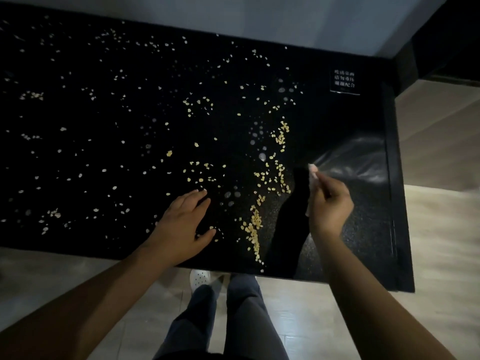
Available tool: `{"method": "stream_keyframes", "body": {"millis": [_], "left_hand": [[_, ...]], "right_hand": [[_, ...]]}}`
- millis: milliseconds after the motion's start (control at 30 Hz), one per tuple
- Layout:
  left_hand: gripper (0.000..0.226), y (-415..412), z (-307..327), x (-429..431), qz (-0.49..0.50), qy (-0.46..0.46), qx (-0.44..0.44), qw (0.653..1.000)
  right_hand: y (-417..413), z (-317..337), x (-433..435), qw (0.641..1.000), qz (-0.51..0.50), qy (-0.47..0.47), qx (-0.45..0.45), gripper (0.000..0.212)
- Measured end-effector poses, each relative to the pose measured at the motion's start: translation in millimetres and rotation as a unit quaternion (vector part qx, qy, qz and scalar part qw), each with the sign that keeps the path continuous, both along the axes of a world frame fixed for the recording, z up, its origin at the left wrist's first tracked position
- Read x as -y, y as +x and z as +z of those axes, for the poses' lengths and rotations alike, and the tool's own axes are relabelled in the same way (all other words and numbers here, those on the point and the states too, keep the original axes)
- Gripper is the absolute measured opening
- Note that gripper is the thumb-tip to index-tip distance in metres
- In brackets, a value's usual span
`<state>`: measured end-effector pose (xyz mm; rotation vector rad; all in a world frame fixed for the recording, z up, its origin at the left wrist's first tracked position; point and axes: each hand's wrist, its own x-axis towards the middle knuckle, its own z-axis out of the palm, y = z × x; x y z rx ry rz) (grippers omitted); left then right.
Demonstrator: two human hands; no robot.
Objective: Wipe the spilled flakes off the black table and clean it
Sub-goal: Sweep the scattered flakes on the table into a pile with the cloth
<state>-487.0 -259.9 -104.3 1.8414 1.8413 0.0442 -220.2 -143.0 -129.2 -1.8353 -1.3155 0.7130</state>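
Pale yellow flakes (255,222) lie scattered over most of the black table (104,113), thickest in a ragged line running from the middle right down to the front edge. My left hand (181,224) rests flat on the table with straight, spread fingers, just left of that line. My right hand (328,203) hovers right of the line and grips a pale folded cloth (313,178) whose end sticks up above the fingers. The strip of table under and right of this hand shows almost no flakes.
A small sign with white characters (344,81) stands at the table's far right. The table's right edge (394,203) drops to a light wood floor (441,229). My legs and a white shoe (199,278) stand at the front edge. A grey wall runs behind.
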Motion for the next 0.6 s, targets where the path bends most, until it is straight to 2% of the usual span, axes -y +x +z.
{"method": "stream_keyframes", "body": {"millis": [167,267,333,433,600], "left_hand": [[0.084,6,0,-2,0.034,-0.007,0.002,0.999],[0.061,7,2,-15,0.067,0.012,-0.003,0.998],[0.05,6,3,-25,0.084,0.047,-0.01,0.995],[0.05,4,3,-40,0.098,0.063,-0.024,0.993],[0.063,2,-4,-65,0.084,0.066,-0.067,0.992]], "right_hand": [[-36,-11,6,0.995,0.094,-0.02,-0.013,0.02],[-56,-4,21,0.98,0.198,-0.018,-0.025,0.018],[-56,4,21,0.966,0.24,-0.047,-0.08,0.017],[-37,19,0,0.971,0.197,-0.04,-0.128,0.016],[2,16,-58,0.99,0.135,0.032,0.003,0.018]]}}
